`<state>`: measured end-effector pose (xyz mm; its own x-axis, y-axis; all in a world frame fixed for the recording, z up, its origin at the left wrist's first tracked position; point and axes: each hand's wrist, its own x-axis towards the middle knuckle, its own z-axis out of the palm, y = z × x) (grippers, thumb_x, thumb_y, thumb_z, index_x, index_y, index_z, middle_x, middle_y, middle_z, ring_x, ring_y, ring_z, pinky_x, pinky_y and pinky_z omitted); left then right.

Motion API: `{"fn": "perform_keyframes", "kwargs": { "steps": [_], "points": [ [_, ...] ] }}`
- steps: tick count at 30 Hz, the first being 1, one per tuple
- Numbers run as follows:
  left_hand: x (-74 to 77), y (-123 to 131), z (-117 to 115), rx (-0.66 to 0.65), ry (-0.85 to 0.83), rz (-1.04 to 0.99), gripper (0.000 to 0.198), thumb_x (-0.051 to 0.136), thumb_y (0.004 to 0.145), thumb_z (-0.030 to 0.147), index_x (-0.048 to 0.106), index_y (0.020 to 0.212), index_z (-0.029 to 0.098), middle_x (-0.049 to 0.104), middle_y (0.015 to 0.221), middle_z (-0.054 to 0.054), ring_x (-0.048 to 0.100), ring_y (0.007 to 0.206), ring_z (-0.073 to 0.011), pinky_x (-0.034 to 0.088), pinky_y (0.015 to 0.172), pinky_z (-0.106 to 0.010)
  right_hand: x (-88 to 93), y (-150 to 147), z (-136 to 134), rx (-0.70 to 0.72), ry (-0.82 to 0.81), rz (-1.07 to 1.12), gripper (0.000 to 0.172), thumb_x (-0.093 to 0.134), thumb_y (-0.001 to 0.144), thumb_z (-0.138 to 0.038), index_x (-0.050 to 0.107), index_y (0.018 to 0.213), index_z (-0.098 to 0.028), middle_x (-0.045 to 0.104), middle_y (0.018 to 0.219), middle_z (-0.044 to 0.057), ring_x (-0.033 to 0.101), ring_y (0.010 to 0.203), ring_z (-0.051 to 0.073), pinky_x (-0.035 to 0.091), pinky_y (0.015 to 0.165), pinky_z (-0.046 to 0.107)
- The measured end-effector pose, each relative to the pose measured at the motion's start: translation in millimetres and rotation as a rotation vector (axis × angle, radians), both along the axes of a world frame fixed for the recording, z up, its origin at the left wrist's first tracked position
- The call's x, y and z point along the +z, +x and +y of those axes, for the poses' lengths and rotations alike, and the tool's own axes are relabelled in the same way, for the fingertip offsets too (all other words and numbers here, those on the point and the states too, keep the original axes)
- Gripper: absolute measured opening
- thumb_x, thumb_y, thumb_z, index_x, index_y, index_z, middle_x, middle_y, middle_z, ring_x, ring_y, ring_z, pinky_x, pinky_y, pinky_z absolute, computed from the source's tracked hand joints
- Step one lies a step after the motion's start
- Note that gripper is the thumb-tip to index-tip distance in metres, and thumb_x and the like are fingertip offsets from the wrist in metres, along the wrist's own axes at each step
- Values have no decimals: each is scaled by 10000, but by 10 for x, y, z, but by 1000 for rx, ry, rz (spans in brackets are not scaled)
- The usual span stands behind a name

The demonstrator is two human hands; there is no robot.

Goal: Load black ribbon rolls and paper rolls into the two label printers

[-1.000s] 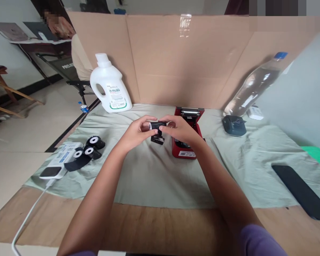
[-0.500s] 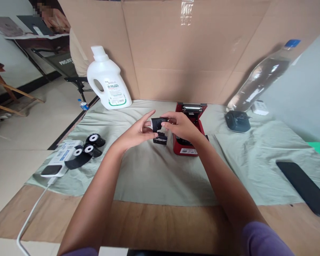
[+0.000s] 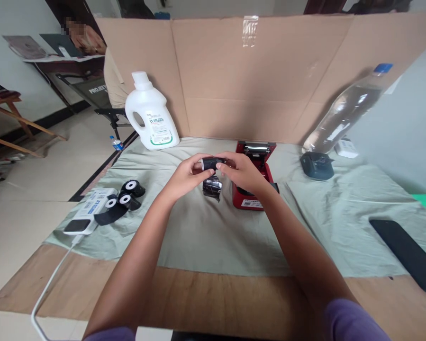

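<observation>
A small black roll with a white core is held between my two hands above the cloth. My left hand grips its left end, thumb below and fingers behind. On its right end are the closed fingers of my right hand. A loose, shiny black strip hangs below the roll. Just right of it stands a red device with its lid raised, partly covered by my right hand and forearm.
Several black rolls lie at the left beside a white box with a cable. A white jug and a large clear bottle lean on cardboard. At right are a black object and a phone.
My left hand's raised fingers have closed round the roll. More of the black strip now hangs down below it. The camera view has tilted up slightly.
</observation>
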<state>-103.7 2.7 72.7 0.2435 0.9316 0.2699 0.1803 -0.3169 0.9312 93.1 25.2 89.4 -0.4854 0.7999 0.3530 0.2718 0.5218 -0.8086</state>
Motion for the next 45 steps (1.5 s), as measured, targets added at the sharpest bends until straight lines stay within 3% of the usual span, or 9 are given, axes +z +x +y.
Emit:
{"fn": "perform_keyframes", "kwargs": {
  "steps": [8,18,24,28,34,37,40,45],
  "points": [
    [-53,-6,23,53,33,33,489,736,799,379,621,1237,193,724,1083,-70,710,874,-208,558,758,-297,26,-49,-7,20,-189,77,316,504,904,-249,709,1127,-160,677,810,23,614,653,124,493,535,226],
    [-60,-46,49,32,79,94,426,722,797,358,625,1174,187,699,980,-41,659,856,-185,531,764,-286,-20,-102,-37,-63,-174,87,274,618,850,-305,694,1063,-151,667,756,7,597,594,126,511,586,266],
    [54,-87,-46,46,87,210,469,695,815,402,595,1227,201,662,942,-21,620,784,-164,485,698,-261,-37,-150,-57,-87,-96,35,246,596,864,-362,685,949,-150,603,626,-13,572,545,132,458,553,266],
    [177,-189,-104,27,140,246,313,602,885,412,626,1127,216,637,874,3,572,743,-145,434,660,-245,-19,-229,-38,-103,-73,21,309,594,878,-422,693,983,-149,570,580,-24,542,531,132,427,561,276],
    [231,-528,-30,78,204,155,262,639,864,410,631,1009,192,585,790,13,516,693,-127,383,608,-237,12,-613,119,-45,-81,74,363,641,854,-541,665,870,-179,538,562,-28,496,537,123,376,555,280],
    [252,-741,-23,114,171,79,317,648,861,467,626,991,179,561,731,16,480,631,-116,352,562,-236,3,-880,153,17,-210,190,437,636,843,-622,587,730,-202,462,525,-43,458,500,113,341,526,280],
    [279,-973,-54,122,122,23,414,709,820,465,616,1113,187,535,687,31,492,609,-116,359,551,-232,7,-1100,138,110,-422,377,503,668,802,-663,485,657,-218,404,535,-54,396,469,96,292,488,270],
    [270,-1269,-96,92,84,3,565,754,781,366,588,1298,210,594,703,19,584,660,-153,451,632,-265,27,-1246,107,155,-632,432,491,661,794,-678,515,717,-216,477,557,-33,313,429,73,233,473,263]
  ]
}}
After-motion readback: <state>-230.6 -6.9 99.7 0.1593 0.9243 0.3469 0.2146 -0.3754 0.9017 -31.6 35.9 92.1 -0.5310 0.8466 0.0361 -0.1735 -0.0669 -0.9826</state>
